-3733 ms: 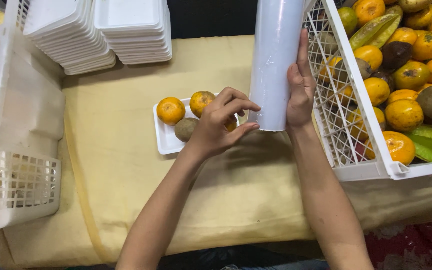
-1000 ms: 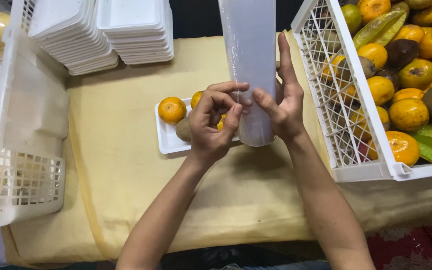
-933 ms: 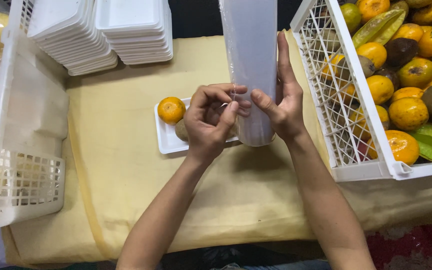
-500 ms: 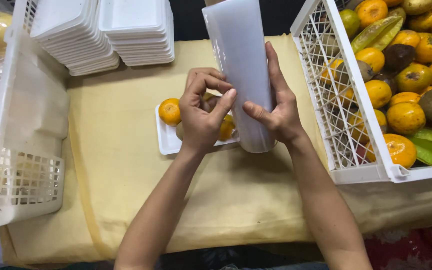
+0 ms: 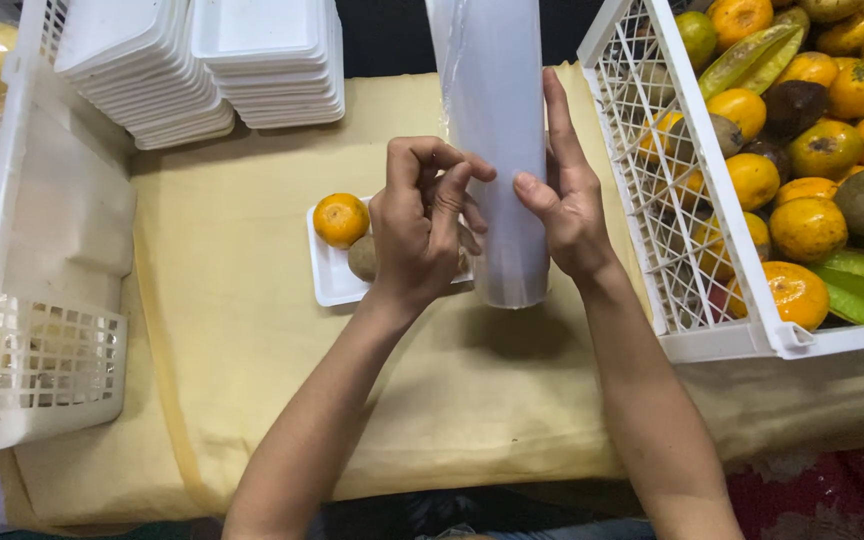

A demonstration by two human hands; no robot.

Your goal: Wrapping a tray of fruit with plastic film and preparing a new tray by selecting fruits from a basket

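Roll of clear wrap (image 5: 497,150): stands between the two hands, long axis running from the surface's far edge toward the person, lower end just beside the white foam tray (image 5: 330,278). Right hand (image 5: 567,200): open, palm flat against the roll's right side. Left hand (image 5: 420,225): fingers curled, pinching at the roll's left face, above the tray.

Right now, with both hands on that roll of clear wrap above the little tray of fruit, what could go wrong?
The left hand picks at the film on the roll of wrap while the right hand only steadies it, so the roll might tip. It hangs over the foam tray, so the orange could get knocked off. The thin film may also tear or cling to itself.
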